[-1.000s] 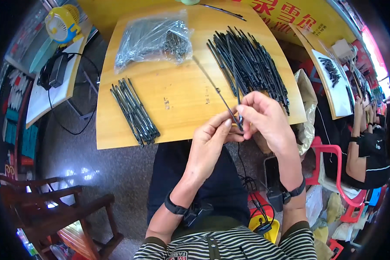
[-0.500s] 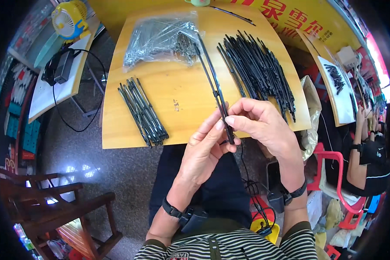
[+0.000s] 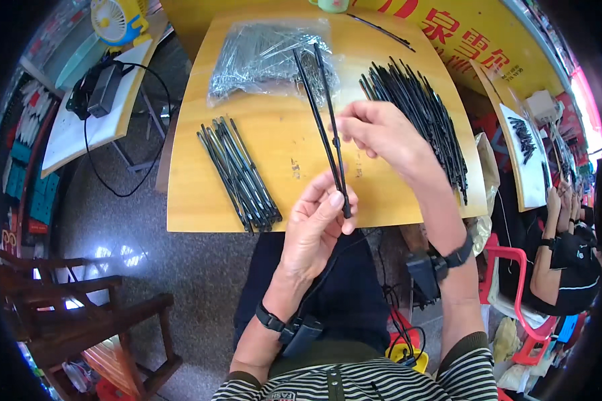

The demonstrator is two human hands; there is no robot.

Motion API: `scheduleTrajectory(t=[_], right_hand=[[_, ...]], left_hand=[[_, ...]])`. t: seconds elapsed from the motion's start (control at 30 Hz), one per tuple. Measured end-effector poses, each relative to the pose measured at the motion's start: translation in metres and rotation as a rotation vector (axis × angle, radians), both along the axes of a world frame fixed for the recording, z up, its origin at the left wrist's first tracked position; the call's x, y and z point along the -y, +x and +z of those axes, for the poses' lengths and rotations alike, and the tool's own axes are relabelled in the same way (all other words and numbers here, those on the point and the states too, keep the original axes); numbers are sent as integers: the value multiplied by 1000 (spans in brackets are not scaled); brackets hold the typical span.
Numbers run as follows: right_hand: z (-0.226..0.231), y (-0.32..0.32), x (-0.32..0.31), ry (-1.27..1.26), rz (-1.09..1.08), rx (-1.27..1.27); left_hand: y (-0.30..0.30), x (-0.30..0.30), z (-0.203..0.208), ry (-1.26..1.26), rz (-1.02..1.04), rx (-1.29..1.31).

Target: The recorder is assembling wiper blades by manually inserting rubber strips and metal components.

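Observation:
A pair of long, thin black rods (image 3: 327,144) stands upright in front of me, joined or held together at the lower end and spread into a narrow V above. My left hand (image 3: 314,224) is closed around that lower end, thumb on the near side. Higher up, the curled fingers of my right hand (image 3: 384,134) pinch the right-hand rod near a small knob on it. A bundle of similar black rods (image 3: 241,177) lies left on the wooden table (image 3: 214,217). To the right, beside my right hand, is a larger pile of black rods (image 3: 418,110).
A clear plastic bag of thin metal rods (image 3: 261,63) lies at the back. Behind it are a green cup (image 3: 332,5) and a single rod (image 3: 381,32). Wooden chair (image 3: 107,321) at lower left, red stool (image 3: 515,257) at right; another person's arm (image 3: 545,274) shows there.
My right hand has moved up and away from the lower end to the rod's middle. The two rods have spread apart, while my left hand keeps its hold. The view has shifted slightly.

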State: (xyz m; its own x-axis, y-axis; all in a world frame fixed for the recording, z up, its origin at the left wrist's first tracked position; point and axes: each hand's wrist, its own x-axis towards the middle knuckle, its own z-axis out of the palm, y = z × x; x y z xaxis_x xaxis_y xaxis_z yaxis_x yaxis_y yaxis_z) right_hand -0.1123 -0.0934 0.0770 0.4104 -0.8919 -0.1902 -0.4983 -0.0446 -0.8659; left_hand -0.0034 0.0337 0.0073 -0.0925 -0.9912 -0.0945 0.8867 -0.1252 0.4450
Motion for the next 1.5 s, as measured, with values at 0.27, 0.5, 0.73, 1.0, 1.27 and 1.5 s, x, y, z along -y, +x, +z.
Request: scheduleTrajectory(t=[0.27,0.5,0.73,1.0,1.27,1.5], right_hand=[[-38,48,40,-536,-134,-100],[-33,45,43,-389,-132,-97],[-16,16,18,-44,-104,-14],[-26,39,36,-139,-83,26],[-38,40,40,-239,-77,27],[-18,5,-3,-164,-4,-17]], left_hand=[[-9,0,-5,-107,141,21],[-12,0,-6,-95,218,51],[-13,0,-7,-113,237,54],[-15,0,-8,-134,257,90],[-15,0,-10,-159,269,111],[-11,1,-7,-89,235,127]])
